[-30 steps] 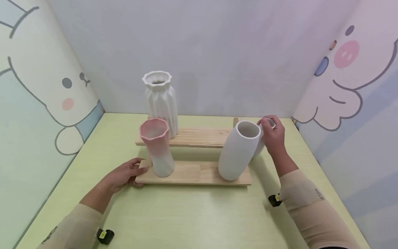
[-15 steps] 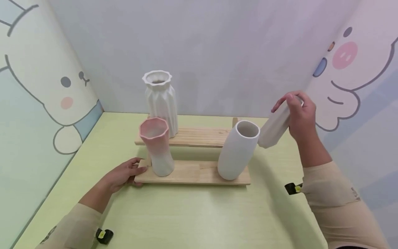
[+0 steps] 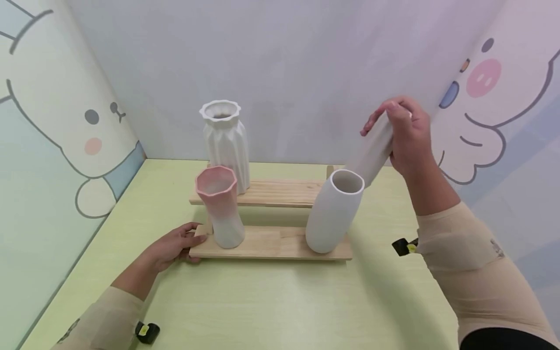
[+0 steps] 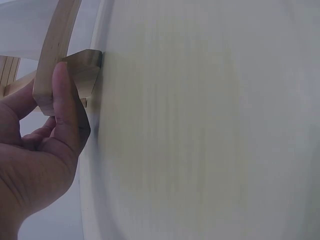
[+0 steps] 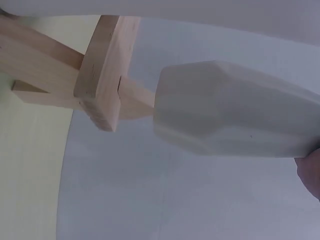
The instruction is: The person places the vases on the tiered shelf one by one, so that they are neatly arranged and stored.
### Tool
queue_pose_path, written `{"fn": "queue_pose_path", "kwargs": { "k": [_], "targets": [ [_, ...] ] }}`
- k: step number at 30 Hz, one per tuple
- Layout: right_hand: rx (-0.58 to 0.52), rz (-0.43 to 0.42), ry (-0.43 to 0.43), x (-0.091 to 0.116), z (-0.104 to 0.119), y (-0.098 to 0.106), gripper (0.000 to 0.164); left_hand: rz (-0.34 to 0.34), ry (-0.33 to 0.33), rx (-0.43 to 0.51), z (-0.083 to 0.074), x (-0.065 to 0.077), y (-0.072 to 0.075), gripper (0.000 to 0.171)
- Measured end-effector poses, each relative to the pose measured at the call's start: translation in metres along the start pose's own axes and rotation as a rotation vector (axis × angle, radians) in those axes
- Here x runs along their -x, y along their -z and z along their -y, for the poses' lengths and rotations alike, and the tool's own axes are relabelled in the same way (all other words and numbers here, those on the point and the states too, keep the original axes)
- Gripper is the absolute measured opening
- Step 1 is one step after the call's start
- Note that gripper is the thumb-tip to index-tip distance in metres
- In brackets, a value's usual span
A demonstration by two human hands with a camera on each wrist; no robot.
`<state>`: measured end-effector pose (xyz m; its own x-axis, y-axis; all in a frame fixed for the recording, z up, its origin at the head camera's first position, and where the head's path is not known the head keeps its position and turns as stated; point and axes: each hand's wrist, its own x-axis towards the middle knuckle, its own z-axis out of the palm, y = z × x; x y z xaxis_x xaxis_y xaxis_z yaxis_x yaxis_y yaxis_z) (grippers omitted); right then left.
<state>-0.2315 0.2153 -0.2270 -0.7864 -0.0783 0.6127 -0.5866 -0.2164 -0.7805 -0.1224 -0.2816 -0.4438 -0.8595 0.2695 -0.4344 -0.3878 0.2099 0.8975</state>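
Note:
My left hand (image 3: 172,247) grips the left end of the lower board of a two-tier wooden stand (image 3: 271,243), thumb on top and fingers below. My right hand (image 3: 407,133) holds a faceted white vase (image 3: 372,153) near its rim, tilted, its base over the right end of the upper shelf. In the right wrist view this vase (image 5: 225,107) hangs close to the shelf's end. A smooth white vase (image 3: 334,214) on the lower board hides its base in the head view. A pink-and-white vase (image 3: 223,209) stands at the lower board's left.
A tall white pleated vase (image 3: 226,146) stands on the upper shelf's left end. Bare wood shows along the middle of both tiers. The stand sits on a pale green table (image 3: 262,301), with a grey wall (image 3: 284,87) behind and cartoon-printed panels at both sides.
My right hand has lifted the faceted vase from the table right of the stand, swung it outward, then up and back left over the upper shelf. The left hand stays put.

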Motion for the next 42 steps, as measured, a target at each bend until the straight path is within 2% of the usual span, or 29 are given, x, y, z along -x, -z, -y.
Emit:
{"fn": "queue_pose_path", "kwargs": {
  "k": [6, 10, 21, 28, 42],
  "targets": [
    [0.004, 0.067, -0.043, -0.004, -0.012, -0.018, 0.017, 0.003, 0.003, 0.01, 0.0, 0.0, -0.001, 0.066],
    [0.003, 0.083, -0.08, -0.004, -0.019, -0.026, 0.016, 0.015, -0.001, 0.015, 0.0, 0.001, -0.002, 0.065],
    [0.084, 0.101, -0.144, 0.004, -0.031, -0.033, 0.02, 0.024, -0.01, 0.006, -0.002, 0.003, -0.005, 0.064],
    [0.037, 0.13, -0.176, 0.001, -0.031, -0.039, 0.022, 0.013, -0.004, 0.008, -0.004, 0.005, -0.004, 0.062],
    [0.051, 0.106, -0.159, 0.005, -0.04, -0.042, 0.022, 0.01, 0.002, 0.005, 0.001, 0.008, -0.001, 0.063]
  ]
}}
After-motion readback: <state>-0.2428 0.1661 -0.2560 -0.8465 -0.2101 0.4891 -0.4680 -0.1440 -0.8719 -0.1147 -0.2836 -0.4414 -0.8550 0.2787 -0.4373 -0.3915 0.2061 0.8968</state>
